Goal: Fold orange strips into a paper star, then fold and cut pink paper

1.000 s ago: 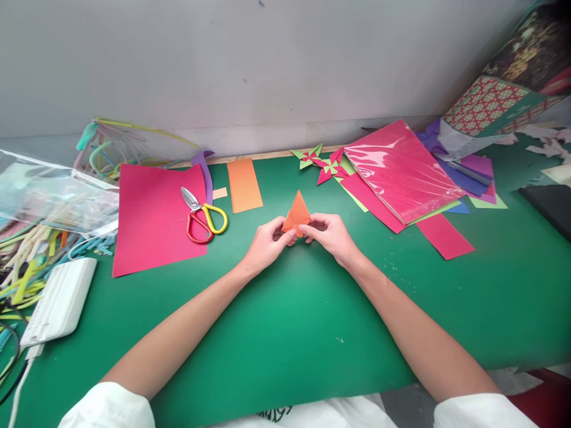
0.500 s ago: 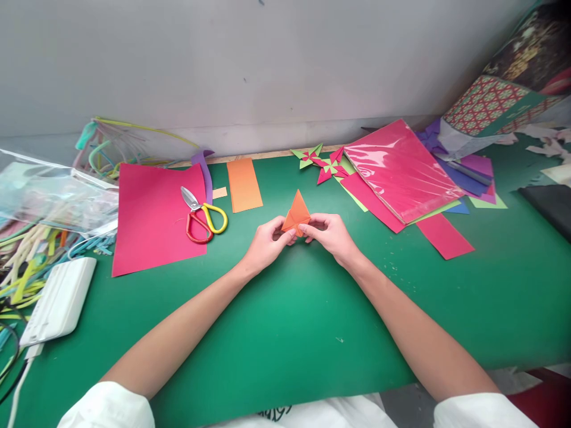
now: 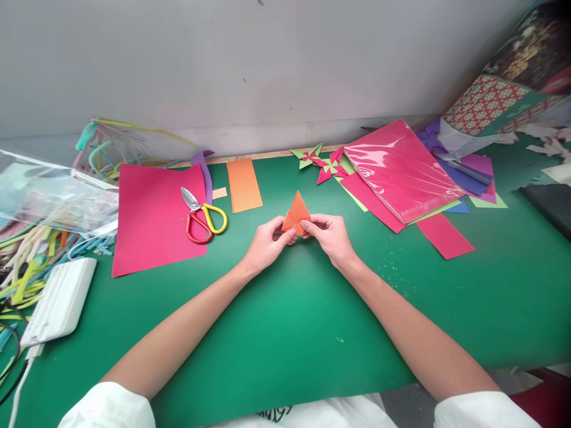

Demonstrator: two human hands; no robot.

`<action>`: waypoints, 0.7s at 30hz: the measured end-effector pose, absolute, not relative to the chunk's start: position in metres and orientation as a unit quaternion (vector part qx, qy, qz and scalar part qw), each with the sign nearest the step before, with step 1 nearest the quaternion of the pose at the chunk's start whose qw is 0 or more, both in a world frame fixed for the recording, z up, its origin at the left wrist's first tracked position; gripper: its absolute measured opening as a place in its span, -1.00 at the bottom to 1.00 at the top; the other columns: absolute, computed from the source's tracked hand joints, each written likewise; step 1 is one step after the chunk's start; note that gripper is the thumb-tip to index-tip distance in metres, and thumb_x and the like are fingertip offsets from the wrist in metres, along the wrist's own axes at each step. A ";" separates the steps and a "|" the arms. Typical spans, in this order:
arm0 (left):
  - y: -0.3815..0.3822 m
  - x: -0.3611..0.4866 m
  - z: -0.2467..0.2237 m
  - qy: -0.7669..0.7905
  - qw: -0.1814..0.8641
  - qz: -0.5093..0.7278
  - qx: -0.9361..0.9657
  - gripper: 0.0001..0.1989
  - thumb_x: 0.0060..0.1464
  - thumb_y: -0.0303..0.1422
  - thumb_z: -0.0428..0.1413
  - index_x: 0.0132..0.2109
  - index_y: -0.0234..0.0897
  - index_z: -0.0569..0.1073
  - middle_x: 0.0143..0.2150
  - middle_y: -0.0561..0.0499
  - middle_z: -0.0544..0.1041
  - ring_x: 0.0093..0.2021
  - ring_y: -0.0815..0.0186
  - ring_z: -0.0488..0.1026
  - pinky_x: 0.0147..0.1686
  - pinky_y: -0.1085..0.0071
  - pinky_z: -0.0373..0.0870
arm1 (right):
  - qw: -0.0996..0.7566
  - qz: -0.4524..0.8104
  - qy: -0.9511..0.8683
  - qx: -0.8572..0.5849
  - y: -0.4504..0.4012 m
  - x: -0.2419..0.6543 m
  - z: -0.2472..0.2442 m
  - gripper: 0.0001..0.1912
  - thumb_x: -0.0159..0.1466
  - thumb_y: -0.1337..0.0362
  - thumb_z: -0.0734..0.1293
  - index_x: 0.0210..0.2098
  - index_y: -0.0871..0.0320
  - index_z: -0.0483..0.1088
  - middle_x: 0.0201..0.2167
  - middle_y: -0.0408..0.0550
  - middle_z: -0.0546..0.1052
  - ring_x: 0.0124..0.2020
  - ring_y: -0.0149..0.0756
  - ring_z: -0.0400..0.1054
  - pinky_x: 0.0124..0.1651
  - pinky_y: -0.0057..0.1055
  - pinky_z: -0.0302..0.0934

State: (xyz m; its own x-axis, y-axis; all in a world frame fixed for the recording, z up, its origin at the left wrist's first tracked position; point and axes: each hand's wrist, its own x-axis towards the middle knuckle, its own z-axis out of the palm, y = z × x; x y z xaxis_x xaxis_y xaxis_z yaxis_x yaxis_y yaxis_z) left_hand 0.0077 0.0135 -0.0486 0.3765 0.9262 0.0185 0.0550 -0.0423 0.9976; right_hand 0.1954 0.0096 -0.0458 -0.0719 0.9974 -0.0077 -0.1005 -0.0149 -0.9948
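Observation:
A folded piece of orange paper (image 3: 297, 209), pointed at the top, is held between both hands over the green table (image 3: 285, 333). My left hand (image 3: 268, 239) pinches its lower left edge, thumb in front. My right hand (image 3: 331, 235) grips the lower right side, its thumb pressed on the front face. The fingers behind the paper are mostly hidden. Beyond the hands lies a flat orange paper strip (image 3: 245, 185). Scissors (image 3: 200, 215) with one red and one yellow handle rest partly on a large red sheet (image 3: 151, 217) to the left.
Folded red and green paper stars (image 3: 329, 168) lie at the back, beside a wrapped pack of red paper (image 3: 404, 172). A red strip (image 3: 446, 236) is nearer on the right. On the left are a white power strip (image 3: 60, 300) and a heap of coloured pipe cleaners (image 3: 27, 267).
My right thumb has shifted slightly up and to the right on the orange paper. The left hand and everything else look the same.

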 end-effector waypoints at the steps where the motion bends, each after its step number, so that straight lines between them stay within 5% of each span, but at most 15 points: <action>1: 0.013 0.008 -0.049 0.401 0.564 0.388 0.609 -0.68 0.24 -0.13 0.21 -0.04 -0.29 0.52 -0.21 -0.04 0.60 -0.24 0.25 0.55 -0.15 0.30 0.52 | 0.505 0.545 -0.489 -0.457 0.010 0.196 -0.046 -0.65 0.18 -0.03 0.52 -0.29 0.14 0.66 -0.34 -0.03 0.67 -0.39 -0.27 0.48 -0.23 -0.30 0.42; 14: 0.015 0.008 -0.048 0.395 0.567 0.399 0.603 -0.71 0.24 -0.15 0.21 -0.07 -0.30 0.52 -0.26 -0.03 0.57 -0.26 0.26 0.52 -0.18 0.32 0.50 | 0.523 0.545 -0.474 -0.453 0.009 0.194 -0.044 -0.61 0.16 -0.06 0.53 -0.22 0.13 0.62 -0.26 0.00 0.68 -0.35 -0.22 0.51 -0.22 -0.25 0.45; 21: 0.010 0.008 -0.040 0.411 0.482 0.444 0.633 -0.75 0.27 -0.23 0.15 0.01 -0.25 0.55 -0.04 -0.10 0.59 -0.06 0.17 0.55 -0.08 0.28 0.54 | 0.557 0.490 -0.545 -0.390 0.006 0.196 -0.035 -0.87 0.24 0.14 0.51 -0.23 0.01 0.65 -0.14 -0.04 0.64 -0.07 -0.13 0.52 0.03 -0.19 0.44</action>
State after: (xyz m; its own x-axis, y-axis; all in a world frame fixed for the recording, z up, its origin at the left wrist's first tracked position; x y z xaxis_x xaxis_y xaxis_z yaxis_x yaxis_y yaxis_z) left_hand 0.0078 0.0098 -0.0397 0.2676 0.9492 0.1656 0.0931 -0.1965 0.9761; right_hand 0.1957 0.0056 -0.0353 -0.0745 0.9712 0.2263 -0.1207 0.2165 -0.9688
